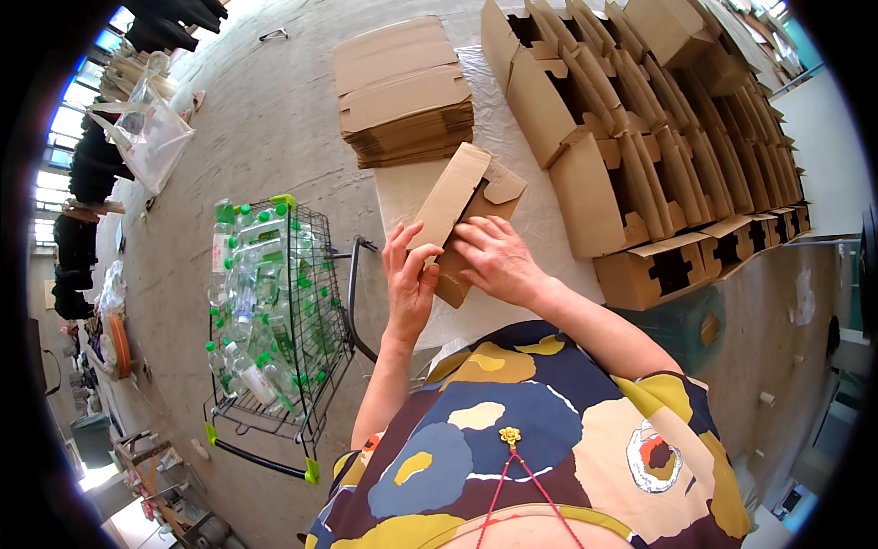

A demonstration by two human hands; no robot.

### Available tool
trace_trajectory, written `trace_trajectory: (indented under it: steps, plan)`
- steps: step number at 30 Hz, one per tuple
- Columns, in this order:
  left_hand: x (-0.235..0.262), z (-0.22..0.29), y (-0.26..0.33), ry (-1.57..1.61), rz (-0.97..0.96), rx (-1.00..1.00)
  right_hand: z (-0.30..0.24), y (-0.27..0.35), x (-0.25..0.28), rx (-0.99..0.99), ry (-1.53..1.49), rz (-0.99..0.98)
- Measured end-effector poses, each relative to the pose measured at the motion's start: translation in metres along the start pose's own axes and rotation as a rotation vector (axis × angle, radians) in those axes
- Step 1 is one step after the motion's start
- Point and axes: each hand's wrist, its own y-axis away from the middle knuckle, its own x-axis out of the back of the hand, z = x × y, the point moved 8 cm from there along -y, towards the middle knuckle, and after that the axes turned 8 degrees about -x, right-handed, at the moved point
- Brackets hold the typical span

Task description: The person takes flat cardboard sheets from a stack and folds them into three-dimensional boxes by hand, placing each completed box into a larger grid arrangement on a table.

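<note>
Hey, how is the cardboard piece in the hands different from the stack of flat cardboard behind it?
The cardboard piece is a single blank, part-folded with flaps raised; the flat stack is many blanks lying unfolded. The piece is held by the left hand and right hand; the stack lies untouched. The piece sits tilted on the white sheet; the stack lies level. Both are plain brown cardboard.

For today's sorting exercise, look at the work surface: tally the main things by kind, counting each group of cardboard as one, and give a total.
Flat cardboard box being folded, held by the left hand and right hand: 1
Stack of flat cardboard blanks: 1
Row of folded cardboard boxes: 1
Wire basket of plastic bottles: 1
Total: 4
</note>
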Motion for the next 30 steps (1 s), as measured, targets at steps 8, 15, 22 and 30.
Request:
trace_trajectory:
  steps: [8,15,22,30]
  plan:
    - [0.003,0.005,0.001,0.038,-0.048,-0.035,-0.014,-0.009,-0.027,0.079,-0.095,-0.151]
    - [0.0,0.007,0.0,0.027,-0.138,-0.055,-0.011,-0.011,-0.034,0.05,-0.115,-0.239]
    - [-0.004,0.007,-0.002,0.144,-0.13,0.0,-0.008,-0.013,-0.041,0.016,-0.152,-0.299]
    - [-0.002,0.001,-0.002,0.19,-0.1,0.025,-0.009,-0.022,-0.044,0.008,-0.16,-0.464]
